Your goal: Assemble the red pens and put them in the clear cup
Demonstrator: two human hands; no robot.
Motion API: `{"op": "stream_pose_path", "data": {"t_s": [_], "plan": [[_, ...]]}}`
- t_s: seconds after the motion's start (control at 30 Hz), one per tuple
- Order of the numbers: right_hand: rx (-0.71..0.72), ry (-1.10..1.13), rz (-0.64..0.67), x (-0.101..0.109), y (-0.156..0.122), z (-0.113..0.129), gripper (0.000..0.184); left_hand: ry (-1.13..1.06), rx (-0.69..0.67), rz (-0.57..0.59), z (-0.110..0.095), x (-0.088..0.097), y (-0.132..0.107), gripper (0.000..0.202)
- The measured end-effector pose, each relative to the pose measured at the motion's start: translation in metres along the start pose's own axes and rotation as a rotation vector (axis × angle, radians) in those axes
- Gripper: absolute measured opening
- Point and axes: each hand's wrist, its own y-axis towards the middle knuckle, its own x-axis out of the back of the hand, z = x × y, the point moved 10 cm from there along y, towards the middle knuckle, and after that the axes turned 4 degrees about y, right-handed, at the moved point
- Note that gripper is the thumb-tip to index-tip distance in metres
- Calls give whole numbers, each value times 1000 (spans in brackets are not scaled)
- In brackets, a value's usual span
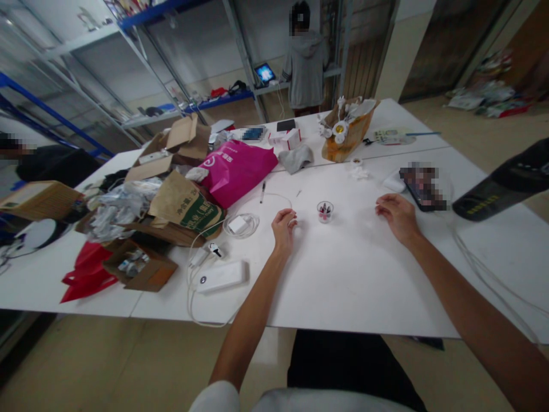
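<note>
My left hand (284, 230) rests at the white table, fingers loosely curled and a little apart, with nothing visible in it. Just right of it stands a small clear cup (325, 213) holding some small dark and pink items that I cannot make out. On the other side of the cup, my right hand (398, 217) is half open, its fingers bent and seemingly holding nothing. Close beyond that hand lies a phone (424, 186) with a lit screen. Neither hand touches the cup.
Left on the table (334, 286) are a white power bank (221, 277), a coiled cable with charger (238, 224), a pen (262, 193), a magenta bag (240, 167) and cardboard boxes (143, 266). A black bottle (501, 186) is at right. A person (306, 71) stands at the shelves.
</note>
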Motion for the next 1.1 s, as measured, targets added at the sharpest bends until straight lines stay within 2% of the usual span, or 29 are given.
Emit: {"op": "stream_pose_path", "data": {"t_s": [0.47,1.1], "plan": [[-14,-8,-8,-2,-2,2,38,-7,13,-20,3,2,1,24],[-9,-5,2,0,0,-1,33,-4,11,-5,2,1,1,22]]}}
